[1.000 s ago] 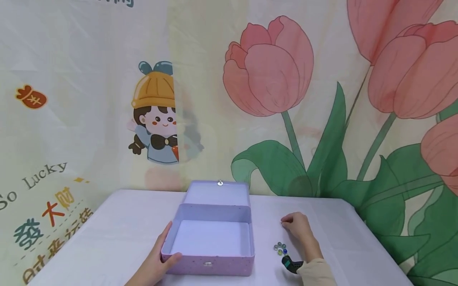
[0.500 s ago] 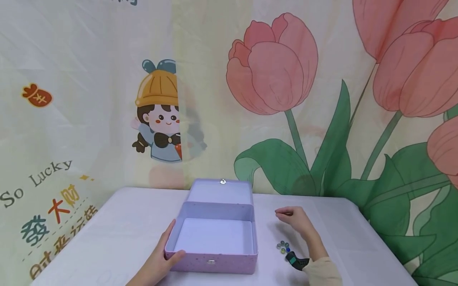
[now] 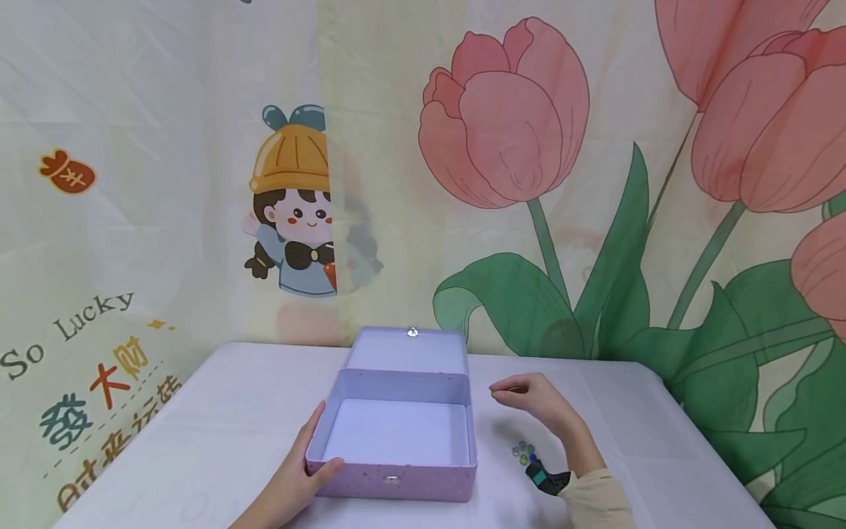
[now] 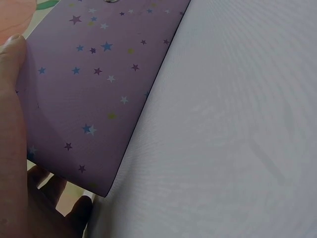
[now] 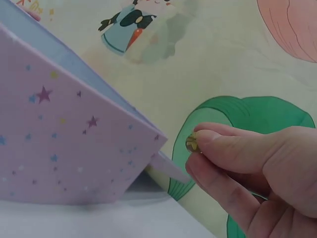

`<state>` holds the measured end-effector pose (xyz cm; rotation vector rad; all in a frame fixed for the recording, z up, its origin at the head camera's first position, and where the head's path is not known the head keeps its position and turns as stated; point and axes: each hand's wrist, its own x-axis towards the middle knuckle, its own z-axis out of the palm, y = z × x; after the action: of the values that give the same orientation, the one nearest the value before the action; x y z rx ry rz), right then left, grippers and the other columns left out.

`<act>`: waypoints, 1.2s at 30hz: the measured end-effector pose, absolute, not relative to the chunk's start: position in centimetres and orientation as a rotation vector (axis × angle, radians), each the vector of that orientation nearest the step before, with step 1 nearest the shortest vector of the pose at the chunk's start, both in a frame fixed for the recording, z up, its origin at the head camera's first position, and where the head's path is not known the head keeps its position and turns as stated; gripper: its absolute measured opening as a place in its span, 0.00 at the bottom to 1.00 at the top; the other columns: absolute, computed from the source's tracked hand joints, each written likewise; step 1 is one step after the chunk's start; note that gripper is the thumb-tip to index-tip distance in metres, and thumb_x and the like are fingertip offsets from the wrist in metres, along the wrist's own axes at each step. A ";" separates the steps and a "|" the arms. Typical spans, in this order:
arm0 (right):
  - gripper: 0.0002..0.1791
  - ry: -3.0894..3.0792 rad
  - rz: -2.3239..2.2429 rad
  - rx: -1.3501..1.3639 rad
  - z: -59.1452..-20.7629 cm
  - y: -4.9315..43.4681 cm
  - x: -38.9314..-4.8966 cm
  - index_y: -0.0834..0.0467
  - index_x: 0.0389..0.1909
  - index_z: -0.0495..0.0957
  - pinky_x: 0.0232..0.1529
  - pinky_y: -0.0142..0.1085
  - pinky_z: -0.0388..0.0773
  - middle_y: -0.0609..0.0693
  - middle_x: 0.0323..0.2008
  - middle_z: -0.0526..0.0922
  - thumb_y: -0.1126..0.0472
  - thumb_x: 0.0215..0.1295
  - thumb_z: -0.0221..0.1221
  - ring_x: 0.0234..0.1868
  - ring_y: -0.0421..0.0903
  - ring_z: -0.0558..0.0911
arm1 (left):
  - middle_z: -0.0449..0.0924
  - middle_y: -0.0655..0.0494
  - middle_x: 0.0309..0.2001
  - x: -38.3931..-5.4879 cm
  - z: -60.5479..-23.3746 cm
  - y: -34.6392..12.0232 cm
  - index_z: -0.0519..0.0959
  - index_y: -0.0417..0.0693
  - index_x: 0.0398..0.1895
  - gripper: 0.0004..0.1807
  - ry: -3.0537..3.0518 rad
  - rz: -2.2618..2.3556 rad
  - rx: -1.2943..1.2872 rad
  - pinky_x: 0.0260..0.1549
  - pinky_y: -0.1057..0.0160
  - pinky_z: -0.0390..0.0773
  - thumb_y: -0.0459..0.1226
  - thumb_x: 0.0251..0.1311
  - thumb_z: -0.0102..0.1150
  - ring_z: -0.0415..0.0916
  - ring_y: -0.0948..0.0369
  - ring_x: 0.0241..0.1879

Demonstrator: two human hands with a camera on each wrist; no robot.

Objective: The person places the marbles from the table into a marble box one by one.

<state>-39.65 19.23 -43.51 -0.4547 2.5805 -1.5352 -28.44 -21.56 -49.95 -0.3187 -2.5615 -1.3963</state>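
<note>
A lilac box (image 3: 396, 481) printed with small stars stands on the table, its lid (image 3: 407, 351) folded back and its inside bare. My left hand (image 3: 291, 470) grips the box's near left corner, thumb on the front rim and fingers along the left side. To the right of the box, above the table, my right hand (image 3: 538, 397) pinches a marble (image 5: 192, 143) with a yellow swirl between thumb and fingertips. Several more marbles (image 3: 523, 451) lie grouped on the table below that hand, partly behind a black wrist device (image 3: 547, 479).
A white cloth covers the table (image 3: 218, 411). Behind it hangs a backdrop (image 3: 377, 147) with printed tulips and a cartoon figure. The box's right wall (image 3: 472, 433) rises between my right hand and the box's inside.
My right hand has lifted from the table and moved left toward the box with the marble. My left hand has kept its grip on the box corner.
</note>
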 end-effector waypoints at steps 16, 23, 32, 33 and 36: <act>0.17 2.462 -1.501 -0.676 -41.6 16.1 -37.9 0.61 0.46 0.83 0.50 0.40 0.78 0.52 0.44 0.85 0.55 0.61 0.63 0.44 0.43 0.82 | 0.41 0.38 0.75 -28.7 -50.3 -21.7 0.36 0.69 0.75 0.51 -2.531 -1.422 -0.359 0.58 0.28 0.51 0.42 0.59 0.60 0.45 0.36 0.71; 0.11 2.427 -1.458 -0.755 -41.7 14.3 -37.6 0.57 0.42 0.85 0.47 0.37 0.79 0.51 0.41 0.85 0.57 0.60 0.63 0.42 0.43 0.81 | 0.42 0.38 0.74 -28.7 -50.4 -21.8 0.37 0.63 0.76 0.50 -2.516 -1.435 -0.365 0.58 0.28 0.53 0.42 0.58 0.60 0.47 0.36 0.70; 0.10 2.404 -1.383 -0.790 -41.6 12.5 -37.3 0.56 0.40 0.85 0.44 0.33 0.79 0.49 0.40 0.85 0.57 0.60 0.64 0.40 0.42 0.81 | 0.41 0.37 0.74 -28.7 -50.5 -22.0 0.36 0.66 0.76 0.50 -2.517 -1.459 -0.351 0.58 0.28 0.53 0.42 0.59 0.59 0.45 0.33 0.70; 0.09 2.406 -1.379 -0.796 -41.6 12.5 -37.3 0.56 0.39 0.85 0.44 0.33 0.79 0.49 0.39 0.85 0.57 0.60 0.64 0.40 0.42 0.82 | 0.41 0.37 0.74 -28.8 -50.6 -22.0 0.36 0.67 0.75 0.50 -2.515 -1.459 -0.353 0.58 0.28 0.53 0.43 0.59 0.59 0.46 0.33 0.70; 0.08 2.418 -1.340 -0.834 -41.5 12.2 -37.2 0.55 0.39 0.85 0.43 0.32 0.78 0.48 0.39 0.85 0.58 0.60 0.64 0.40 0.41 0.82 | 0.40 0.38 0.75 -29.0 -50.9 -22.1 0.35 0.69 0.75 0.50 -2.532 -1.470 -0.346 0.58 0.29 0.53 0.44 0.59 0.59 0.45 0.34 0.70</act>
<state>-37.22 12.19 -41.54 -0.8339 2.4175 -1.3398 -29.01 -22.07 -50.88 -0.3458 -2.5316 -1.4704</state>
